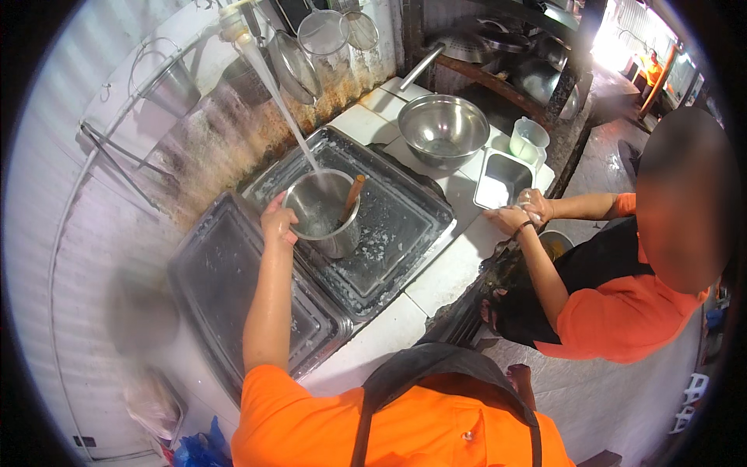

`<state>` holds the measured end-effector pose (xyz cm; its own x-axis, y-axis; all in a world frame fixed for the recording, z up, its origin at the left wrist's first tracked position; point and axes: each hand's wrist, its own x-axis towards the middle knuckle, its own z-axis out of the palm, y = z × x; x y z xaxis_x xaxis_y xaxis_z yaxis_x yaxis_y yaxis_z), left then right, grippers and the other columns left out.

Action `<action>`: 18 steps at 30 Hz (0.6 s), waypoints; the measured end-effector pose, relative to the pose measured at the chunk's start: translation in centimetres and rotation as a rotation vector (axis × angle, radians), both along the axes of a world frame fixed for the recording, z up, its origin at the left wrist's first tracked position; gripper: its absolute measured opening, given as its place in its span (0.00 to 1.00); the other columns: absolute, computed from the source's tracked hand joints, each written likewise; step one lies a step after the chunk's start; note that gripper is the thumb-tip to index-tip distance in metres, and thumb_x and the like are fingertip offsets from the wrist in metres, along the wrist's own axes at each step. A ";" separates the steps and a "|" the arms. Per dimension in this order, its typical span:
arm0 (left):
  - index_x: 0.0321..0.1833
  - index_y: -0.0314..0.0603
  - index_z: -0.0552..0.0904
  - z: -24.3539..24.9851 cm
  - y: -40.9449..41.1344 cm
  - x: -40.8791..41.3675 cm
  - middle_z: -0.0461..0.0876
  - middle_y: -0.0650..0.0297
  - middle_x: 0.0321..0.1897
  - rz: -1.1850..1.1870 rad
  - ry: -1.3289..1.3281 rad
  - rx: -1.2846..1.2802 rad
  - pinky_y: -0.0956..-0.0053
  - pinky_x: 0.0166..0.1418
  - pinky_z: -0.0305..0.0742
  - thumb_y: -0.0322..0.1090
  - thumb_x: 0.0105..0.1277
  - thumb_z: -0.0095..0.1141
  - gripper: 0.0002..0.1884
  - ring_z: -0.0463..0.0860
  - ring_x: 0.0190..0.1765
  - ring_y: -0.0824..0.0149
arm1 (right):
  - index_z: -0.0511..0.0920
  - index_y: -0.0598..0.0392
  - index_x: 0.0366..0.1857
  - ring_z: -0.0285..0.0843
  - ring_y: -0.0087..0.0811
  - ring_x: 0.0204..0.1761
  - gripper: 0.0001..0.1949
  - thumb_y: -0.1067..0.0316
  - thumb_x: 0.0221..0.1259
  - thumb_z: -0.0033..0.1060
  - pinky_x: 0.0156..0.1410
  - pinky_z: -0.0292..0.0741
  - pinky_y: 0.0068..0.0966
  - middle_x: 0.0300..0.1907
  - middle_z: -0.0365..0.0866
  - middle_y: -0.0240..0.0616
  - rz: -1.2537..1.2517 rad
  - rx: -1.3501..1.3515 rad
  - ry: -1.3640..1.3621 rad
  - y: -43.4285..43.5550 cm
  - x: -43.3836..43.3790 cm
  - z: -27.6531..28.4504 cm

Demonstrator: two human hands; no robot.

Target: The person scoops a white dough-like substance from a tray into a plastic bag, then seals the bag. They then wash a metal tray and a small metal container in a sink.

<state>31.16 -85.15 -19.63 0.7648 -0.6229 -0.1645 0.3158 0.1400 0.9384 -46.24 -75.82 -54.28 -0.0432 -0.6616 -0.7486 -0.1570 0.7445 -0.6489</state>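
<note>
My left hand (278,220) grips the left rim of a stainless steel pot (335,242), fingers outside and thumb near the edge. Water (280,108) runs from a tap (233,29) into the pot. A utensil with a wooden handle (353,195) leans inside against the right rim. The pot stands on a wet black baking tray (402,233) scattered with whitish bits. To the left, a stack of similar trays (233,274) lies close to my forearm. My right hand is out of view.
A steel mixing bowl (443,131), a rectangular steel container (505,175) and a plastic measuring jug (529,140) stand on the tiled counter (402,327). At the right, a co-worker in orange (613,321) holds both hands together beside the container. Strainers (324,32) and a steel bucket (172,87) hang on the wall.
</note>
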 end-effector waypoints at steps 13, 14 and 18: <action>0.56 0.29 0.77 -0.7 -3.7 -2.5 0.81 0.57 0.39 0.052 0.055 -0.024 0.73 0.37 0.75 0.09 0.39 0.40 0.34 0.82 0.38 0.60 | 0.77 0.58 0.34 0.74 0.30 0.18 0.03 0.74 0.61 0.52 0.19 0.70 0.26 0.23 0.77 0.38 0.085 -0.040 0.173 -1.1 1.3 2.7; 0.56 0.28 0.77 -0.4 -4.1 -3.3 0.81 0.58 0.39 0.030 0.013 -0.006 0.72 0.37 0.75 0.09 0.41 0.41 0.33 0.82 0.38 0.61 | 0.77 0.58 0.34 0.74 0.30 0.18 0.03 0.74 0.61 0.52 0.19 0.70 0.26 0.23 0.77 0.38 0.104 -0.050 0.186 -0.4 1.2 2.9; 0.56 0.29 0.76 -0.4 -5.3 -3.5 0.81 0.58 0.39 0.043 -0.062 0.065 0.71 0.39 0.76 0.10 0.43 0.41 0.31 0.82 0.39 0.60 | 0.77 0.59 0.34 0.75 0.31 0.18 0.03 0.74 0.61 0.52 0.19 0.71 0.27 0.23 0.77 0.39 0.151 -0.073 0.218 2.1 0.9 2.9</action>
